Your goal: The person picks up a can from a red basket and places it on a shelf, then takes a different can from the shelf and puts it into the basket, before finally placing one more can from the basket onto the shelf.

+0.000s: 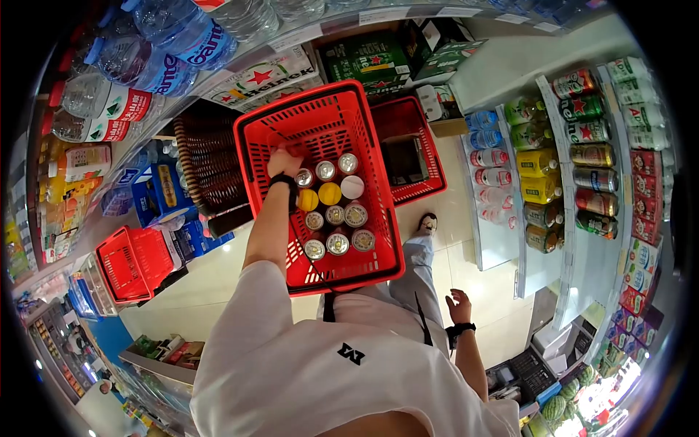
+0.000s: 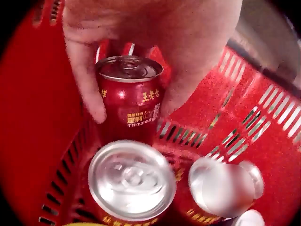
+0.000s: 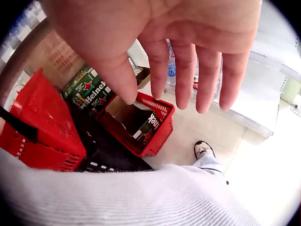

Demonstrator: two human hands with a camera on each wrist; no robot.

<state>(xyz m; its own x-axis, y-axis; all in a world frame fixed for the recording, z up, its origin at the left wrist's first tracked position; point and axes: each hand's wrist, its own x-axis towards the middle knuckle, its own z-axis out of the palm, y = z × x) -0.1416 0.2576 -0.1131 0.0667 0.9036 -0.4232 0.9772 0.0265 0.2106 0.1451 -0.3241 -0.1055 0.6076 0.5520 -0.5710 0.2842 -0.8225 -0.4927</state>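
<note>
Inside a red shopping basket (image 1: 346, 280), my left hand (image 1: 285, 162) is down near the far left corner. The left wrist view shows its thumb and fingers on both sides of a red drink can (image 2: 128, 96) with gold lettering, gripping it upright. Right in front of that can stands another red can (image 2: 131, 181), silver lid up. Several more cans and jars fill the basket's right side, among them a yellow lid (image 1: 330, 194) and a whitish lid (image 1: 352, 187). My right hand (image 1: 459, 306) hangs by my side, holding nothing, its fingers extended in the right wrist view.
A second red basket (image 3: 162, 129) with an opened carton stands on the floor beyond. Brown wicker baskets (image 1: 207, 156) stand left, beneath a shelf of water bottles (image 1: 193, 44). Shelves of canned drinks (image 1: 588, 131) line the right. Another red basket (image 1: 135, 262) is further left.
</note>
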